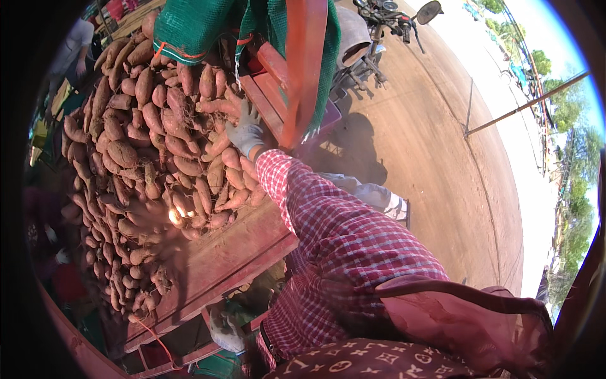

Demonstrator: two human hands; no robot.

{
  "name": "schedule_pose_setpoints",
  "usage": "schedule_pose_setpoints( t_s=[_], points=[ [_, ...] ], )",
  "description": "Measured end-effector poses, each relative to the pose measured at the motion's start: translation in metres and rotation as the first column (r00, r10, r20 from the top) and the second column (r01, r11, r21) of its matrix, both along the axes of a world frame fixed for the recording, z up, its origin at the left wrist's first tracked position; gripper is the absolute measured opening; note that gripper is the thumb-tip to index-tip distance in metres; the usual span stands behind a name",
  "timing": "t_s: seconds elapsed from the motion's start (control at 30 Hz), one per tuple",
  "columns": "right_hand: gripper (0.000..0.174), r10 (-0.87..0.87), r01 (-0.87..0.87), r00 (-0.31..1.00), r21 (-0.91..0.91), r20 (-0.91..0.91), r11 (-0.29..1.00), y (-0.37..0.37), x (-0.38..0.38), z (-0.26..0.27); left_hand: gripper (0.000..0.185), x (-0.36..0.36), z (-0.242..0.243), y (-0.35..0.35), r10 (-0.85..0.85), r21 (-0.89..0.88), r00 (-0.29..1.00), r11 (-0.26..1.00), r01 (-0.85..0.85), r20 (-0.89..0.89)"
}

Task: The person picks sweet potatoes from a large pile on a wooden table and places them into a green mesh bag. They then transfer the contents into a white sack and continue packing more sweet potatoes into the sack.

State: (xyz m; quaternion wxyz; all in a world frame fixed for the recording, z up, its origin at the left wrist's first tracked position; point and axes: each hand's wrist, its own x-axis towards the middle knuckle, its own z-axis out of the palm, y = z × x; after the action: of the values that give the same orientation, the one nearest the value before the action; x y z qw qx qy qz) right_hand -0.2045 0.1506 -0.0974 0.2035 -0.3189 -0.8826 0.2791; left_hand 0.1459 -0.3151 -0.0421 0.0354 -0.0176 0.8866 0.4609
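My right hand (246,130), in a pale work glove, reaches out over the right edge of a heap of sweet potatoes (177,163). Its fingers are spread against the roots, close to a red metal frame (265,102), and nothing is visibly gripped. My left hand (225,330), gloved too, is low in the view beside a red metal rail (255,322); its fingers are partly hidden and whether they hold anything is unclear. The heap lies on a red, dusty sloping metal bed (227,253). Green mesh sacks (194,28) hang above the roots, one edged with orange cord.
An orange-red upright post (305,71) stands in front of the green mesh. Beyond it, a motorcycle (383,19) is parked on bare ground (426,156). A person (75,45) is at the upper left, behind the heap. White sacking (369,192) lies near my sleeve.
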Motion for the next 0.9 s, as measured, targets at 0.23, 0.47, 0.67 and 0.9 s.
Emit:
schedule_pose_setpoints(
  t_s=[0.23,0.47,0.67,0.9],
  points=[
    [0.092,0.260,-0.306,0.824,0.009,0.504,0.952,-0.016,-0.005,0.022,0.057,0.014,-0.043,-0.026,0.008,-0.044,0.999,0.999,-0.005,0.054],
    [0.074,0.448,-0.602,0.676,0.088,0.586,0.794,-0.065,0.015,0.005,0.040,-0.006,0.017,0.014,0.103,-0.284,0.995,0.953,-0.104,-0.020],
    [0.081,0.797,-0.758,0.486,-0.281,0.359,0.588,-0.127,0.111,-0.036,0.038,-0.002,0.010,0.010,0.122,-0.273,0.992,0.954,-0.123,-0.022],
    [0.067,0.500,-0.490,0.811,-0.114,0.305,0.864,-0.049,0.044,-0.012,0.043,0.001,0.008,0.011,0.083,-0.304,0.995,0.948,-0.095,-0.053]
  ],
)
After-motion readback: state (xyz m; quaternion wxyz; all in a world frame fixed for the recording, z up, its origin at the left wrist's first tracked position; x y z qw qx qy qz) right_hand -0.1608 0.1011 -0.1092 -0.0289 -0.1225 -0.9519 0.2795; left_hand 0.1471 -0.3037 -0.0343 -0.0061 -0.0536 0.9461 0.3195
